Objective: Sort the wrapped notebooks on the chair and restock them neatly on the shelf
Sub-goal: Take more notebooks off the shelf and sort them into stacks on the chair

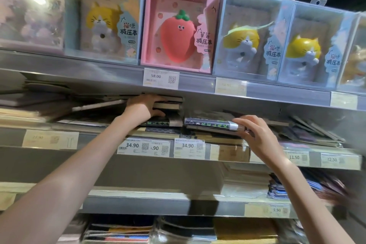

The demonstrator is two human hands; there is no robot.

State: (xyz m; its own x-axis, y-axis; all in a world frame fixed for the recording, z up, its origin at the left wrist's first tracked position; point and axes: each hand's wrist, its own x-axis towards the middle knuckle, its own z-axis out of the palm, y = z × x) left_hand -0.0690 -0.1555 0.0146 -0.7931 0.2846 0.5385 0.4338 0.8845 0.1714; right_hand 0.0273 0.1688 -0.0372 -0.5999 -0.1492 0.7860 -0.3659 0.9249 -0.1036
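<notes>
My left hand (143, 108) reaches into the second shelf (111, 136) and grips a stack of notebooks (168, 103) at its left end, fingers on top and thumb underneath. My right hand (255, 134) holds the right end of a dark wrapped notebook (208, 123) with green print, which lies flat on top of a pile of notebooks on the same shelf. Another dark wrapped notebook (156, 123) lies under my left hand. The chair is out of view.
The top shelf carries boxed squishy notebooks: cat boxes (103, 18) and a pink strawberry box (178, 27). Price tags (188, 147) line the shelf edges. Lower shelves (178, 206) hold more stacked notebooks. Slanted notebooks (313, 128) lean at the right of the second shelf.
</notes>
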